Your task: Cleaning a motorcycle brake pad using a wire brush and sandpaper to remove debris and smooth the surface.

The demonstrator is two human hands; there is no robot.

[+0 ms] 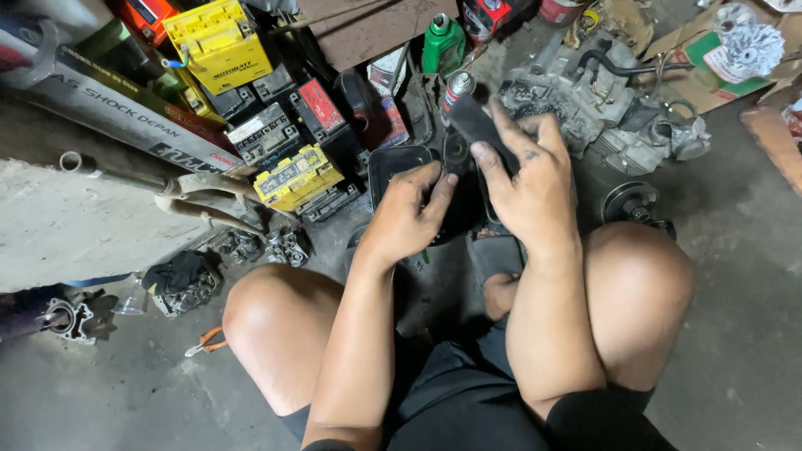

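Right hand has its fingers closed around a dark flat strip (rubber, I think, hard to tell), left hand curled onto the black cover on the floor between the knees. Greasy fingers could let that strip slip. The spray can just behind looks easy to knock over, and the engine block and yellow batteries crowd both sides.

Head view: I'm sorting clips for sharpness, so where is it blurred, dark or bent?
Head view: mostly sharp; the dark part between the hands sinks into shadow, detail lost; the long box at left curves from wide-lens distortion; no strong glare.
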